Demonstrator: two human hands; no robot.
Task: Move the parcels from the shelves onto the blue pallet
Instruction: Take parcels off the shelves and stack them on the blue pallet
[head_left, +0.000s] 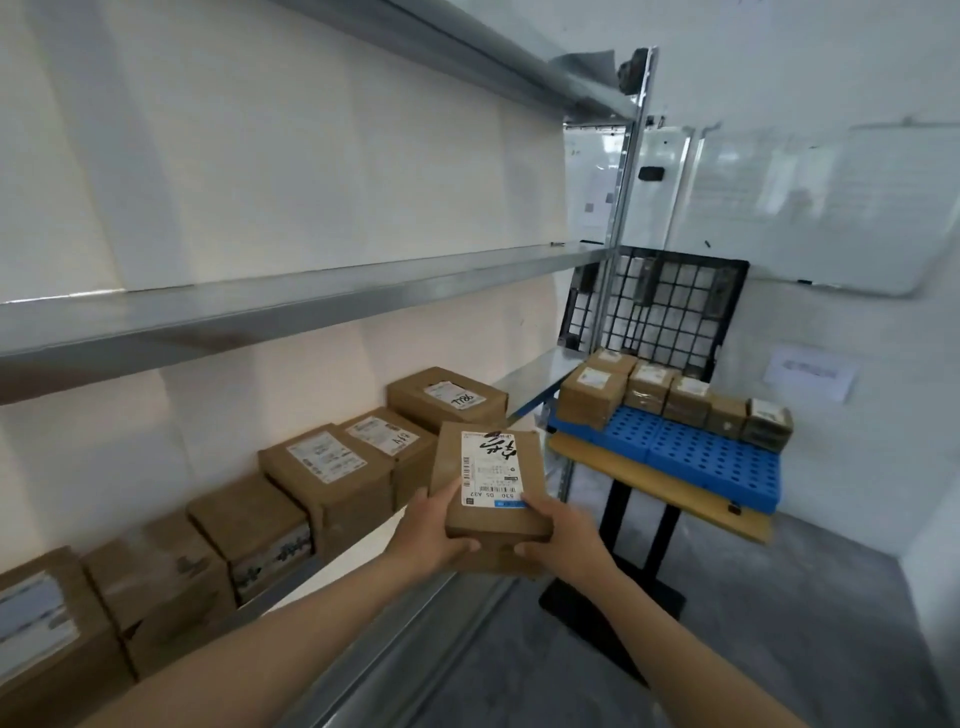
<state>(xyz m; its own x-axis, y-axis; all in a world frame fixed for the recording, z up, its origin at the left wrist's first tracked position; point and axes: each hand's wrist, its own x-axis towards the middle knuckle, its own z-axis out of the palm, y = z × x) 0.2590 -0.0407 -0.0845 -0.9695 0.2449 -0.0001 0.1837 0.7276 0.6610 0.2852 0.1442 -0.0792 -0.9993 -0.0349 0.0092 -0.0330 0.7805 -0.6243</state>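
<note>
Held parcel (491, 483): brown cardboard box, held in the air in front of the lower shelf, between the shelf row and the blue pallet and touching neither.
Label (491, 470): white shipping slip on the box's top face, with a barcode and black handwritten marks.
Left hand (434, 535): grips the near left corner of the held parcel, fingers curled under its near edge.
Right hand (563, 540): grips the near right corner, fingers curled round the front of the box.
Shelf parcels (332, 467): a row of brown labelled boxes standing side by side on the lower shelf, close to the back wall.
Lower shelf (532, 371): grey metal, with a bare stretch at its right end.
Middle shelf (291, 301): grey metal board above the row.
Blue pallet (711, 457): perforated plastic panel lying flat on a table, well apart from the held parcel.
Pallet parcels (592, 397): brown boxes lined along the pallet's far and left edges.
Table (665, 491): wooden top on black legs, under the pallet.
Black grid pallet (660, 306): stands upright against the wall behind the blue pallet.
Whiteboard (831, 208): fixed to the right wall.
Floor (779, 623): grey.
</note>
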